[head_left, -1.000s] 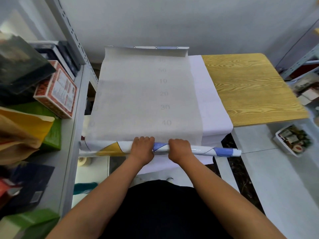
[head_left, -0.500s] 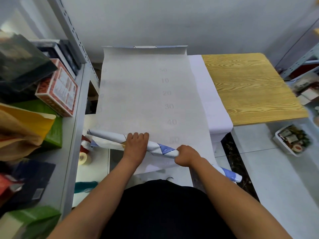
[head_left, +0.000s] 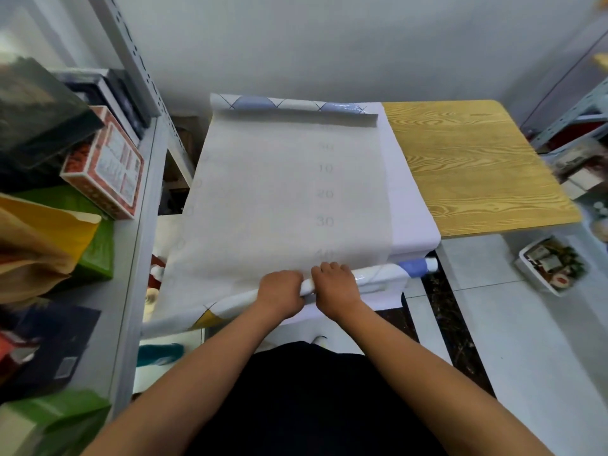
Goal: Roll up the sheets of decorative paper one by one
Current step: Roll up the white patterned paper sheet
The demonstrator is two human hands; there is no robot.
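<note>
Two bare hands work at the lower centre of the frame, rolling one large sheet of decorative paper (head_left: 283,199). Its pale backing faces up, printed with faint numbers, and it fills the middle of the frame, lying over a white layer on the wood-grain counter (head_left: 470,166). The far edge, at upper centre, curls up and shows a blue and white diamond pattern. Along the near edge runs the rolled part (head_left: 378,274), a slim tube slanting from lower left up to the right, its blue end poking out past the sheet's right side.

The left hand (head_left: 281,291) and right hand (head_left: 335,284) sit side by side at the tube's middle, fingers curled over it and clasping it.

To roll well, the hands would probably do better spread towards the ends, since the tube looks skewed. Squaring it to the sheet's edges and keeping even tension should stop it coning.
</note>
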